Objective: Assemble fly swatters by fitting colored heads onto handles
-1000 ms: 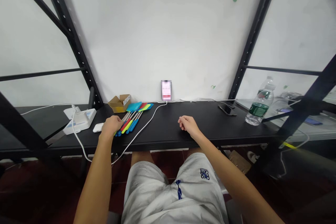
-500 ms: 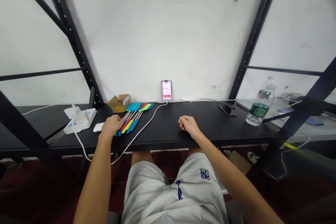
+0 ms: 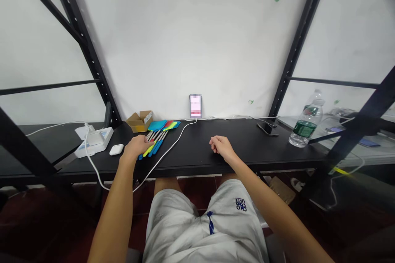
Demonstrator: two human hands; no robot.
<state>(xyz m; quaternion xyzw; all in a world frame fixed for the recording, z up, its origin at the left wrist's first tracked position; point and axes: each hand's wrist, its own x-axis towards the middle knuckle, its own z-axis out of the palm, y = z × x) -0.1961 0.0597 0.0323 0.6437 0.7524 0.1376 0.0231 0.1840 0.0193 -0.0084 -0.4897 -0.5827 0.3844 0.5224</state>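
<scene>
Along the black worktop (image 3: 247, 152), at its left end, a white power strip (image 3: 94, 139) sits near the front edge, with a white cable (image 3: 92, 164) trailing over that edge. Just right of it lies a white earbud case (image 3: 116, 149). A small open cardboard box (image 3: 139, 121) stands at the back edge, beside a fanned bunch of long-handled utensils (image 3: 157, 141) with flat teal, red and lime heads, metal shafts and coloured grips; their heads point toward the back edge. The left hand (image 3: 137, 145) lies over the grips, fingers extended and close together, touching them, though I cannot tell whether it is gripping any. Further right, a phone (image 3: 195, 106) stands upright against the wall, its screen blurred, with a white charging cable (image 3: 175, 148) running down over the front edge. The right hand (image 3: 222, 147) rests near the front edge, narrow and loosely curled, holding nothing. Beyond it lie a dark phone (image 3: 267, 129) and a water bottle with a green label (image 3: 305, 121).
</scene>
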